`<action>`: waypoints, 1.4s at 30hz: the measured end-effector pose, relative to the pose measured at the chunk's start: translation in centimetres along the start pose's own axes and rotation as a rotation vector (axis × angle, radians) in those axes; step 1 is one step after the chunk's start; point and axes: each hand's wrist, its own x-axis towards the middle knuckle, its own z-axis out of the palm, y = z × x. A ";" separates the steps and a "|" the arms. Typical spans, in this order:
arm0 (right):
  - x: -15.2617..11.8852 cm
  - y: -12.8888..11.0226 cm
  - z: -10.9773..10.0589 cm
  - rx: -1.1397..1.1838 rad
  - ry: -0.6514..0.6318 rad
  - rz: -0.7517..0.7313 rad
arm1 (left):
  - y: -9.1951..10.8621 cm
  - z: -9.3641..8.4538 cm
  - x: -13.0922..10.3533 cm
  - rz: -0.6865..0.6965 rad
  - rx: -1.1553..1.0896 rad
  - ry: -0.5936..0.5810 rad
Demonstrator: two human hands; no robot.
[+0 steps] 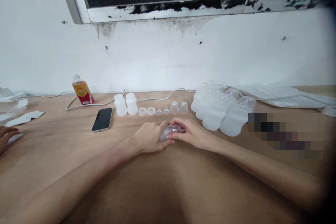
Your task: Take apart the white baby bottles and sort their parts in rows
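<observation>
My left hand (152, 136) and my right hand (190, 133) meet over the table, fingers closed on a clear, ridged plastic baby bottle part (170, 131). The fingers cover much of it, so its full shape is hidden. Just beyond my hands runs a row of parts: two frosted bottle bodies (126, 104), two white collar rings (147, 111), two clear teats (162, 110) and two clear dome caps (179, 107). To the right of my right hand stand several frosted baby bottles with clear domed caps (223, 108), grouped closely together.
A phone (102, 119) lies left of the row, with a drink bottle (83, 90) behind it. A white cable (154, 99) runs along the wall. Plastic bags (278, 95) lie at the right. Another person's hand (8, 138) rests at the left edge near white pieces (25, 118).
</observation>
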 end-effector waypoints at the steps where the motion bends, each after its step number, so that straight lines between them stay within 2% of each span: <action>1: -0.4 -0.3 0.0 -0.010 0.018 0.000 | 0.1 -0.1 -0.1 -0.001 -0.024 0.001; 3: -1.1 -0.9 -0.2 -0.064 0.048 -0.025 | 0.1 -0.4 -0.1 -0.004 -0.089 -0.008; 5: -1.7 -1.1 -0.9 -0.179 0.098 -0.111 | -0.4 -0.7 -0.2 -0.011 -0.154 -0.024; 8: -2.1 -0.1 -2.4 -0.428 0.214 -0.190 | -2.1 -1.2 -0.6 -0.121 -0.139 0.015; 10: -2.0 1.2 -3.2 -0.597 0.219 -0.063 | -3.3 -1.3 -0.9 -0.258 -0.097 0.104; 12: -1.4 2.5 -3.5 -0.723 0.144 0.134 | -4.2 -1.2 -1.0 -0.323 -0.133 0.201; 14: -0.4 3.4 -3.2 -0.790 0.079 0.264 | -4.6 -0.9 -1.0 -0.311 -0.206 0.267; 16: 0.6 4.0 -2.7 -0.828 0.080 0.314 | -4.6 -0.7 -1.0 -0.265 -0.257 0.300; 19: 1.8 4.4 -2.1 -0.865 0.135 0.340 | -4.4 -0.5 -1.0 -0.197 -0.299 0.337; 22: 2.2 4.7 -1.8 -0.858 0.175 0.341 | -4.4 -0.5 -1.2 -0.191 -0.349 0.370; 25: 2.2 4.4 -1.7 -0.918 0.300 0.363 | -4.6 0.0 -1.3 -0.181 -0.440 0.397; 27: 2.1 3.6 -1.9 -0.946 0.424 0.317 | -4.8 0.6 -1.2 -0.140 -0.483 0.404; 29: 1.9 2.2 -2.0 -0.840 0.490 0.161 | -4.8 1.3 -0.9 -0.126 -0.484 0.410; 31: 1.6 0.6 -1.9 -0.582 0.450 0.003 | -4.5 1.8 -0.7 -0.146 -0.447 0.422; 33: 1.3 -0.8 -1.4 -0.293 0.319 -0.048 | -3.9 1.9 -0.7 -0.138 -0.378 0.391; 35: 1.0 -1.7 -0.7 -0.100 0.122 -0.003 | -2.9 1.8 -0.8 -0.081 -0.270 0.267; 38: 0.6 -2.1 0.2 0.019 -0.118 0.071 | -1.6 1.4 -1.1 -0.001 -0.062 0.085; 40: 0.5 -1.9 0.6 0.066 -0.151 0.069 | -1.2 1.2 -1.3 0.010 0.048 0.045; 42: 0.5 -1.7 1.0 0.094 -0.131 0.053 | -1.3 1.0 -1.2 0.008 0.107 0.024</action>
